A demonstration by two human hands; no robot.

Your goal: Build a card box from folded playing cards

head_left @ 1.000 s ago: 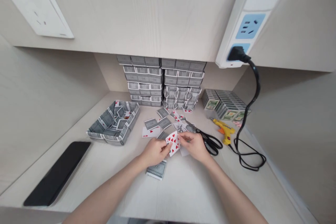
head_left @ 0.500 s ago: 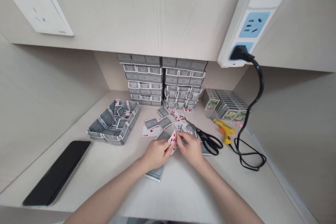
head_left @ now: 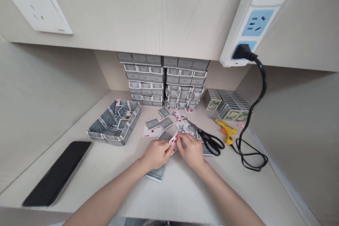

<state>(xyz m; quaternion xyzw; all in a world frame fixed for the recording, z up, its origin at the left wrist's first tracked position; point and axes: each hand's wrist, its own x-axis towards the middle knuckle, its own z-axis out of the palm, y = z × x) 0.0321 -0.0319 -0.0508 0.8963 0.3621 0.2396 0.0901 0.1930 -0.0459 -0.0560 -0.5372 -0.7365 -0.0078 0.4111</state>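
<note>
Between my hands is a bent playing card [head_left: 173, 140] with red hearts on its face. My left hand [head_left: 156, 153] pinches its left side, thumb toward the card. The fingers of my right hand [head_left: 191, 149] close on its upper right edge. Below my left hand lies a stack of grey-backed cards [head_left: 155, 174], partly covered by it. Loose cards lie beyond my hands, among them an ace of hearts [head_left: 152, 132] and a joker-like card [head_left: 182, 127]. Black-handled scissors [head_left: 212, 141] rest just right of my right hand, over more cards.
A basket of folded cards [head_left: 106, 136] holds small folded pieces at left, behind a black phone [head_left: 57, 174]. Stacked card boxes [head_left: 147, 77] fill the back. At right are a yellow glue gun [head_left: 227, 130], its cord, boxed decks [head_left: 229, 104] and a power strip [head_left: 254, 24] overhead.
Both hands keep their hold on the hearts card, with only a slight shift of the fingers. The whole view has moved a little; other things lie as before.
</note>
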